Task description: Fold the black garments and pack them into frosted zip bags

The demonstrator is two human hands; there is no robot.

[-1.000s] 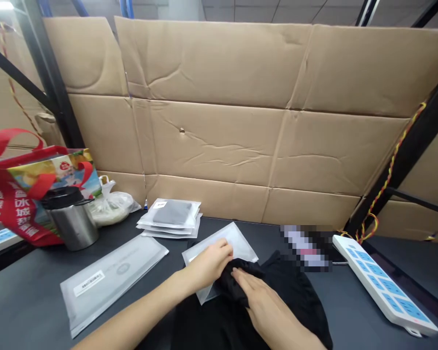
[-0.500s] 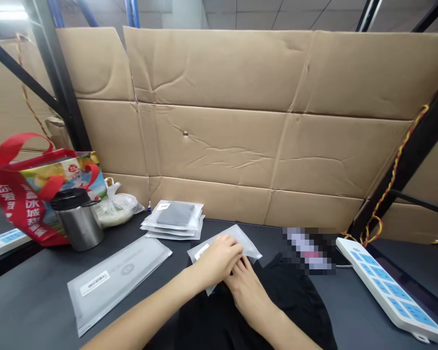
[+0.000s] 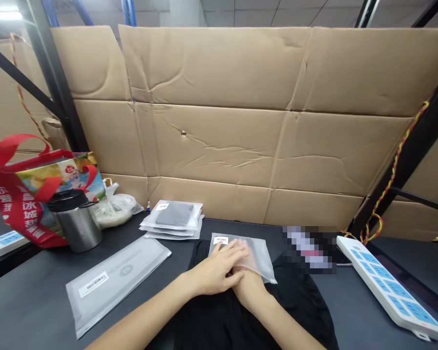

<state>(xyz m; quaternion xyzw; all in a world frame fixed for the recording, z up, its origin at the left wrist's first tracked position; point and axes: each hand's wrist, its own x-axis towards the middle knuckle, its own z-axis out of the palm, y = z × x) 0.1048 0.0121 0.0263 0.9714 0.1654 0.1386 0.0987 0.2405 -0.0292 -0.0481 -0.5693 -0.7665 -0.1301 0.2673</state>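
Note:
A frosted plastic bag (image 3: 257, 257) with a small white label lies on a black garment (image 3: 237, 316) at the middle of the dark table (image 3: 40, 301). My left hand (image 3: 219, 270) rests on the bag's near left part, fingers stretched flat over it. My right hand (image 3: 248, 287) reaches forward under my left hand. Its fingers are inside or beneath the bag and show only dimly through the plastic.
Left of the garment lies a long flat packet (image 3: 118, 274). Behind it is a stack of bagged grey items (image 3: 173, 218). A steel flask (image 3: 76, 221), a red tote bag (image 3: 22, 194) and a tied plastic bag (image 3: 115, 209) stand far left. A white power strip (image 3: 387, 287) lies right.
The frosted bag has shifted right and turned, and now covers my right hand's fingers. The bunched black cloth that my hands held a second ago no longer shows.

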